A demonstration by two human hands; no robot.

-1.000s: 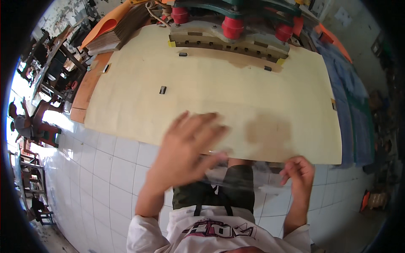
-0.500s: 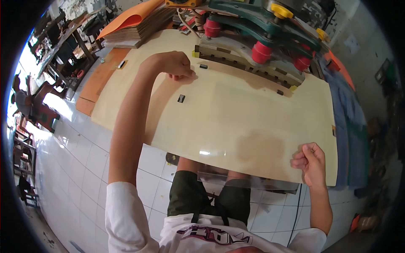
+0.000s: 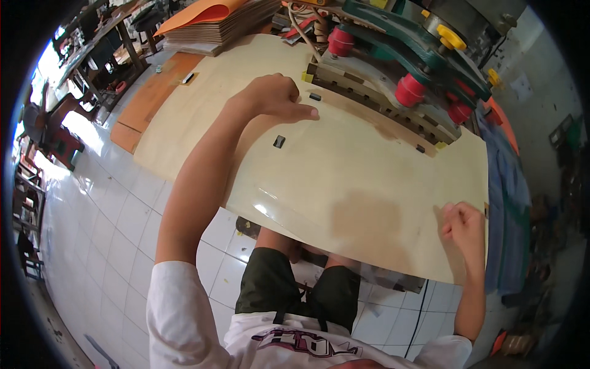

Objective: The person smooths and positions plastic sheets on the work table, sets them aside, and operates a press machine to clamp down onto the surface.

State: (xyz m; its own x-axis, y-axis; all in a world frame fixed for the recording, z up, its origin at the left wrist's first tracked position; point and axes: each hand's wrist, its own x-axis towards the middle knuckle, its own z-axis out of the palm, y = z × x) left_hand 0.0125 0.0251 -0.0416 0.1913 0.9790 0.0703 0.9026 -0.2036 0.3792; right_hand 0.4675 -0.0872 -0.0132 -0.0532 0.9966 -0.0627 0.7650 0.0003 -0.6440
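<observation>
Pale sheet (image 3: pixel 362 160) over a brown table (image 3: pixel 147 95)

From the head view, the left hand (image 3: pixel 270 95) curls near a small black block (image 3: pixel 315 97), the right hand (image 3: pixel 465 224) near the sheet's right edge; whether their folded fingers grip anything, I can't tell. Behind stands a green machine (image 3: pixel 452 66); below, white floor tiles (image 3: pixel 117 227).

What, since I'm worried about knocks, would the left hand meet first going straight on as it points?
Likely the small black block just beyond the left hand, ahead of the long notched bar. Height above the pale surface is unclear, so it might pass over the block.
</observation>
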